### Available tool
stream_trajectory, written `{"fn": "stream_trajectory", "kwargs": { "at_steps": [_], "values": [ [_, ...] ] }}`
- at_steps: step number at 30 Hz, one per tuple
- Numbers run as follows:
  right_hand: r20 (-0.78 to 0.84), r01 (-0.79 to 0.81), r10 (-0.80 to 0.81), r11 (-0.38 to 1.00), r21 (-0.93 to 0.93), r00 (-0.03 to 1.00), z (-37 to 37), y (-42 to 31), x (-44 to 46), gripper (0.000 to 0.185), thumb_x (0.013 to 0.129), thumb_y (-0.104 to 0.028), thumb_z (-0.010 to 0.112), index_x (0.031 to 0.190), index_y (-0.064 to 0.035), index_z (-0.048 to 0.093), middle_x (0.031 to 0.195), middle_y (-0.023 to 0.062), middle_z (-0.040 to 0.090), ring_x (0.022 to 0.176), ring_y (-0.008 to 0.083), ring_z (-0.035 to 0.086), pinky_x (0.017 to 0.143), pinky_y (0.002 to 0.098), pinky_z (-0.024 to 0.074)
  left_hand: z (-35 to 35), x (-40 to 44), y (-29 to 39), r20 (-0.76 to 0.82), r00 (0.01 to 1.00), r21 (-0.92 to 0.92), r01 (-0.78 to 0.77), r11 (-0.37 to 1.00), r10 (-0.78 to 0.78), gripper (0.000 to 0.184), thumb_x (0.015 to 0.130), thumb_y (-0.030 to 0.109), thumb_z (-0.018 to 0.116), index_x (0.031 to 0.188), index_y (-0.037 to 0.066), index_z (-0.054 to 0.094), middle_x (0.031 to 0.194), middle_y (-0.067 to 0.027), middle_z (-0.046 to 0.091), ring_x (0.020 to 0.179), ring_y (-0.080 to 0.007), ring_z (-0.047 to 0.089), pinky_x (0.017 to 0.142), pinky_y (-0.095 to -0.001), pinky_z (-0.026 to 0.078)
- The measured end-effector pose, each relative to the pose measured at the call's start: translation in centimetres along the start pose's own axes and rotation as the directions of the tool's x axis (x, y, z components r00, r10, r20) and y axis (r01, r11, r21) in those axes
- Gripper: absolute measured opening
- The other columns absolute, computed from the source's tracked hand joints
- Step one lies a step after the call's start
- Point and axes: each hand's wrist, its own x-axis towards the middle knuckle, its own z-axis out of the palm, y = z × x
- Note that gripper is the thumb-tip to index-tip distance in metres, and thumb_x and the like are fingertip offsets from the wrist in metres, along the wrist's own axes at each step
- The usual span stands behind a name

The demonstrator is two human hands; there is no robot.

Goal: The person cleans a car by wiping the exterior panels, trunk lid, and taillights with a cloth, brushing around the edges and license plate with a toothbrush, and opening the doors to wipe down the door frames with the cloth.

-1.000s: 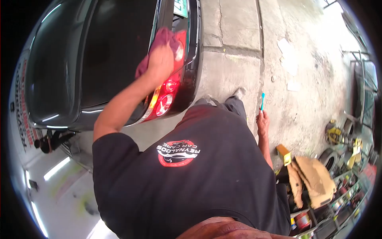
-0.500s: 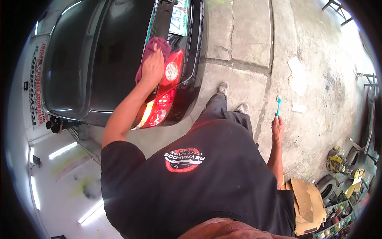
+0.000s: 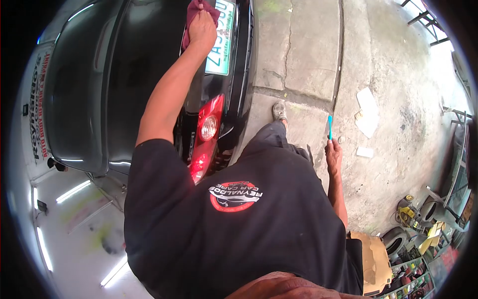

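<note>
The left hand [image 3: 203,30] has its fingers bunched round a crumpled maroon fabric cloth [image 3: 192,14], which seems pressed to the rear edge of a glossy black car [image 3: 142,65], just beside its white-and-green licence plate [image 3: 221,52]. Farther out, the right hand [image 3: 334,155] grips a slim bright-blue toothbrush-like brush [image 3: 330,127] over the grey concrete floor [image 3: 308,55], well apart from the car; the step looks like wiping, and another stroke would call for even cloth contact, brush kept clear
</note>
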Motion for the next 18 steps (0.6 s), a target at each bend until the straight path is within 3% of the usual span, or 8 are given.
{"fn": "stream_trajectory", "kwargs": {
  "at_steps": [3, 5, 6, 8, 11, 13, 16, 18],
  "values": [
    [-0.017, 0.005, -0.005, 0.999, 0.035, 1.0, 1.0, -4.4, 3.5, 0.032, 0.106, -0.028, 0.056, 0.113, 0.0007, 0.067, 0.071, -0.0035, 0.05, 0.062, 0.0061, 0.044, 0.055, 0.0257, 0.0357, 5.5, 5.5, 2.1, 0.163, 0.974, -0.303, 0.199, 0.932, -0.156, 0.037, 0.092, 0.018, 0.054, 0.118, -0.003, 0.071, 0.122, -0.0184, 0.068, 0.118, -0.0314, 0.058, 0.095, -0.04, 0.049],
    [-0.031, 0.01, -0.007, 0.994, 0.105, 0.999, 1.5, -6.0, 6.0, 0.03, 0.107, -0.027, 0.054, 0.115, -0.001, 0.067, 0.07, -0.0046, 0.049, 0.06, 0.0054, 0.042, 0.054, 0.0247, 0.0352, 4.6, 4.9, 4.8, 0.117, 0.993, -0.019, 0.012, 1.0, -0.01, 0.029, 0.091, 0.018, 0.056, 0.104, 0.002, 0.076, 0.116, -0.0163, 0.069, 0.112, -0.0307, 0.059, 0.093, -0.0436, 0.048],
    [-0.057, 0.019, -0.013, 0.995, 0.094, 0.998, 2.2, -7.7, 6.7, 0.03, 0.107, -0.027, 0.054, 0.116, -0.0002, 0.066, 0.071, -0.0041, 0.049, 0.061, 0.0054, 0.043, 0.054, 0.0247, 0.0361, 3.8, 4.4, 6.7, 0.22, 0.975, 0.006, -0.017, 1.0, 0.016, 0.032, 0.094, 0.021, 0.056, 0.113, 0.005, 0.077, 0.119, -0.0138, 0.069, 0.118, -0.0344, 0.055, 0.098, -0.0459, 0.041],
    [-0.004, 0.063, -0.063, 0.998, -0.001, 0.998, 3.9, -9.9, 9.1, 0.031, 0.107, -0.027, 0.054, 0.117, 0.0, 0.066, 0.071, -0.0033, 0.05, 0.061, 0.0059, 0.044, 0.055, 0.0251, 0.0376, 2.8, 3.3, 9.6, 0.298, 0.95, -0.183, -0.036, 0.983, 0.09, 0.027, 0.095, 0.022, 0.056, 0.107, 0.011, 0.078, 0.11, -0.0087, 0.072, 0.112, -0.0297, 0.061, 0.097, -0.0474, 0.042],
    [0.154, 0.187, -0.17, 0.977, -0.101, 0.973, 7.7, -16.1, 12.4, 0.031, 0.107, -0.027, 0.054, 0.117, 0.0002, 0.066, 0.073, -0.0011, 0.054, 0.065, 0.0083, 0.049, 0.059, 0.0269, 0.0418, 1.3, -0.4, 14.7, 0.282, 0.959, -0.417, 0.085, 0.905, 0.04, 0.021, 0.093, 0.021, 0.058, 0.097, 0.009, 0.075, 0.101, -0.0099, 0.071, 0.094, -0.0263, 0.068, 0.077, -0.0406, 0.054],
    [0.305, 0.235, -0.194, 0.966, -0.105, 0.932, 11.6, -22.2, 15.8, 0.03, 0.106, -0.026, 0.054, 0.111, 0.0016, 0.066, 0.073, 0.0038, 0.057, 0.069, 0.0141, 0.051, 0.063, 0.0328, 0.0438, 0.9, -2.7, 17.1, 0.336, 0.94, -0.562, 0.147, 0.814, 0.062, 0.021, 0.094, 0.02, 0.058, 0.098, 0.007, 0.074, 0.098, -0.0115, 0.07, 0.097, -0.0285, 0.067, 0.08, -0.0454, 0.053],
    [0.469, 0.345, -0.3, 0.938, -0.011, 0.831, 17.5, -29.2, 19.8, 0.031, 0.106, -0.028, 0.054, 0.107, 0.0015, 0.065, 0.073, 0.008, 0.056, 0.071, 0.0157, 0.053, 0.067, 0.0342, 0.0458, -0.3, -7.8, 19.4, 0.482, 0.856, -0.772, 0.313, 0.553, 0.188, 0.028, 0.099, 0.027, 0.055, 0.106, 0.005, 0.072, 0.11, -0.0158, 0.067, 0.102, -0.0353, 0.064, 0.085, -0.0505, 0.052],
    [0.562, 0.382, -0.378, 0.917, 0.118, 0.735, 21.7, -31.8, 23.6, 0.032, 0.105, -0.029, 0.055, 0.105, 0.0018, 0.065, 0.073, 0.0089, 0.056, 0.07, 0.0164, 0.053, 0.066, 0.0347, 0.0461, -1.2, -9.6, 19.9, 0.68, 0.667, -0.718, 0.524, 0.458, 0.304, 0.036, 0.103, 0.034, 0.052, 0.109, 0.003, 0.069, 0.115, -0.0198, 0.067, 0.11, -0.0396, 0.064, 0.094, -0.053, 0.052]
  ]
}}
